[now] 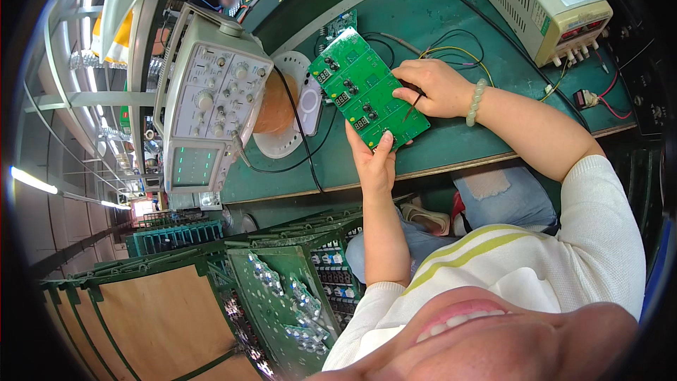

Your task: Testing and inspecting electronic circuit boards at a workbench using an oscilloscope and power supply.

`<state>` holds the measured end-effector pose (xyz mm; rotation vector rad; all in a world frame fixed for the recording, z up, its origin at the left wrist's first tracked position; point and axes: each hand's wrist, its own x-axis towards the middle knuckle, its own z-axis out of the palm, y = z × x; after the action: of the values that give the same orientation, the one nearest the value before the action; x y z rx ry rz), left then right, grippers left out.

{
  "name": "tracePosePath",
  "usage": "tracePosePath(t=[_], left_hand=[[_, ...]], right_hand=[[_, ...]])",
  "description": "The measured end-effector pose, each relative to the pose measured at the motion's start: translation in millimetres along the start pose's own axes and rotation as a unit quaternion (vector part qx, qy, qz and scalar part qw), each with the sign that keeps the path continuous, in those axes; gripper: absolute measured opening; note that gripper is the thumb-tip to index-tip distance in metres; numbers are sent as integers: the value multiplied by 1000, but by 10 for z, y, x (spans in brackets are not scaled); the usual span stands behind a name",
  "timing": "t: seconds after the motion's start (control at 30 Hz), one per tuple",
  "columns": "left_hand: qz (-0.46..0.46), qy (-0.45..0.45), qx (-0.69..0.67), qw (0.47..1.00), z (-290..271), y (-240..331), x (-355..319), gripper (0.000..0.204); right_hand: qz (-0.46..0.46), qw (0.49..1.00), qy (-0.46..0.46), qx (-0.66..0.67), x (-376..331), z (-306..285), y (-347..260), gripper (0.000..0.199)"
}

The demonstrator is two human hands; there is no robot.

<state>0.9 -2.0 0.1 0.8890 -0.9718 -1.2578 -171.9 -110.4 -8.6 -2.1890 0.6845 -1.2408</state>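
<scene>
A green circuit board panel (370, 85) with several small digit displays and black round parts is raised above the green bench, tilted. My left hand (372, 159) grips its near lower corner, thumb on top and fingers underneath. My right hand (437, 87), with a beaded bracelet at the wrist, is closed over the board's right edge. From its fingers a thin dark pointed tool (415, 107) slants down toward the board; its exact kind is too small to tell. Another small circuit board (341, 22) lies partly hidden behind the panel's far end.
An oscilloscope (215, 99) with a lit screen stands at the left. Beside it are a white perforated round tray (271, 144) and a black cable (300, 123). A power supply (543, 3) with leads sits at the far right. Racks of boards (282, 303) stand at lower left.
</scene>
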Motion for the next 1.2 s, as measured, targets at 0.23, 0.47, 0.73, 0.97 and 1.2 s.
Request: tracePosePath(t=[0.23, 0.47, 0.73, 0.97, 1.2], left_hand=[[4, 9, -2, 1000, 6, -7, 17, 73], [4, 15, -5, 1000, 11, -1, -6, 73], [-8, 26, -3, 1000, 47, 18, -14, 67], [-10, 23, -5, 1000, 9, -4, 8, 69], [-5, 34, 1, 999, 43, -5, 11, 61]], right_hand=[[-27, 1000, 11, -12, 33, -24, 5, 24], [18, 999, -23, -13, 31, -65, -66, 25], [39, 998, -40, -10, 15, -88, -93, 24], [42, 998, -38, 8, 39, -87, -96, 25], [10, 1000, -17, 17, 18, -59, -31, 25]])
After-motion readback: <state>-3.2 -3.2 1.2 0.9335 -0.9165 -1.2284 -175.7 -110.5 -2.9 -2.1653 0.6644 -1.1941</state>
